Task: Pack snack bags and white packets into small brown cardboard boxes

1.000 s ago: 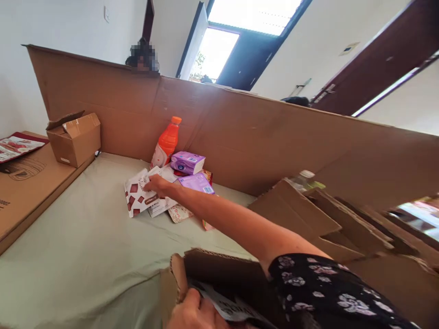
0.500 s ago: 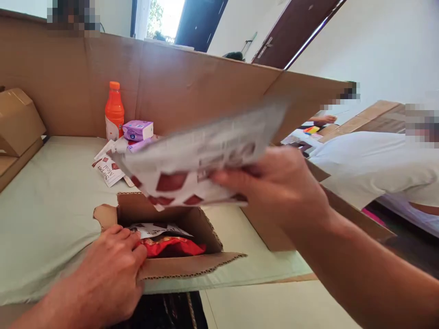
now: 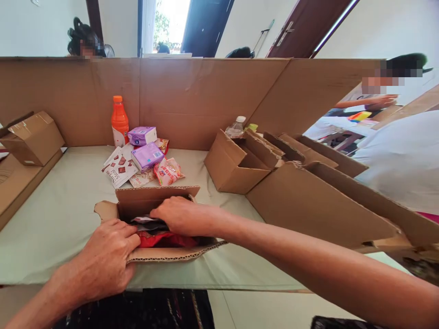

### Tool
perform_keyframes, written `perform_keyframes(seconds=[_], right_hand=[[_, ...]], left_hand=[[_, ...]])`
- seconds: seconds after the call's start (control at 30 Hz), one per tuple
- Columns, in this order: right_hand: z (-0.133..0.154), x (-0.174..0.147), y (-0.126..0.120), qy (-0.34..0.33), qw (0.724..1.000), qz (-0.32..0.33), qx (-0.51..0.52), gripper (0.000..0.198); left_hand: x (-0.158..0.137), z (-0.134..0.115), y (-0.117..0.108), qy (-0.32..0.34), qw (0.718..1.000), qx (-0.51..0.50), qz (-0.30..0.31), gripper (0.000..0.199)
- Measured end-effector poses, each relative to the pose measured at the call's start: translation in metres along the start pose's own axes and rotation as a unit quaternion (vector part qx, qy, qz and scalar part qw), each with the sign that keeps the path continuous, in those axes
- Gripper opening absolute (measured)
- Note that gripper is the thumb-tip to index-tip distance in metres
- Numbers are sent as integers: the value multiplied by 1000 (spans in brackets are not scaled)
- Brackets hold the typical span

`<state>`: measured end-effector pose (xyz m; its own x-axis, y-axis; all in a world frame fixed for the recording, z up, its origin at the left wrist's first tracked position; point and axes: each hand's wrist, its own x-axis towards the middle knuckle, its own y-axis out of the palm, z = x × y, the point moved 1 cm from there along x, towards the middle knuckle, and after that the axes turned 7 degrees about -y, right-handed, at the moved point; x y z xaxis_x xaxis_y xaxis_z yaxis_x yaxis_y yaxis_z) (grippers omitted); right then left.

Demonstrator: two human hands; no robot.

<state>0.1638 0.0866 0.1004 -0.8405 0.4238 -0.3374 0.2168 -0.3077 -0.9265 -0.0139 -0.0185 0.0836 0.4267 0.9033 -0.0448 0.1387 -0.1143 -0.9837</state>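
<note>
An open cardboard box [image 3: 174, 256] stands near the front edge of the table. My left hand [image 3: 103, 258] is closed on its left front edge, fingers curled over the rim. My right hand [image 3: 183, 217] reaches down into the box, its fingertips at a white sachet [image 3: 144, 220] inside; how much of the sachet is between the fingers is partly hidden. In front of it, a red packet [image 3: 168, 239] lies along the near wall. The box bottom is hidden under these packets.
Beyond the box lie a Super Meal sachet [image 3: 119, 168], purple tissue packs [image 3: 147, 156] and a pink packet [image 3: 168, 172], beside an orange bottle [image 3: 120, 121]. Cardboard boxes [image 3: 236, 167] stand at right, another box [image 3: 37, 139] at left. A cardboard wall [image 3: 192, 100] closes the back; people sit beyond.
My right hand has moved down and left, carrying the white sachet from above the box into it. My left hand stays on the box edge. The view has shifted, showing more boxes at right.
</note>
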Motion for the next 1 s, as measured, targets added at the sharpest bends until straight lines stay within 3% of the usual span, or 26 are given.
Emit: perform_keyframes(seconds=[0.2, 0.33, 0.4, 0.47, 0.57, 0.63, 0.7, 0.8, 0.9, 1.0], right_hand=[[-5, 17, -5, -82, 991, 99, 42, 49], [-5, 19, -6, -73, 990, 115, 42, 46], [-4, 8, -8, -58, 996, 47, 48, 51], [-6, -17, -9, -48, 992, -100, 61, 51], [-12, -68, -3, -14, 938, -335, 91, 39], [-18, -99, 10, 23, 903, -416, 105, 34], [-23, -116, 29, 32, 892, -433, 122, 40], [-22, -116, 61, -8, 899, -405, 165, 59], [-18, -98, 87, 15, 884, -430, 184, 52], [-15, -80, 102, 79, 852, -492, 162, 43]], left_hand=[[1, 1, 0, 7, 1000, -16, -23, 30], [-1, 2, -1, 36, 997, -31, -68, 33], [-9, 5, -1, 64, 989, -35, -131, 40], [-22, 11, 1, 81, 971, -35, -224, 52], [-44, 22, 13, 18, 928, -85, -363, 68], [-55, 29, 30, -49, 902, -163, -398, 73], [-58, 31, 49, -84, 894, -231, -374, 75], [-51, 26, 71, -53, 909, -254, -327, 73], [-37, 19, 76, -24, 924, -214, -317, 62], [-26, 15, 68, -76, 919, -180, -343, 51]])
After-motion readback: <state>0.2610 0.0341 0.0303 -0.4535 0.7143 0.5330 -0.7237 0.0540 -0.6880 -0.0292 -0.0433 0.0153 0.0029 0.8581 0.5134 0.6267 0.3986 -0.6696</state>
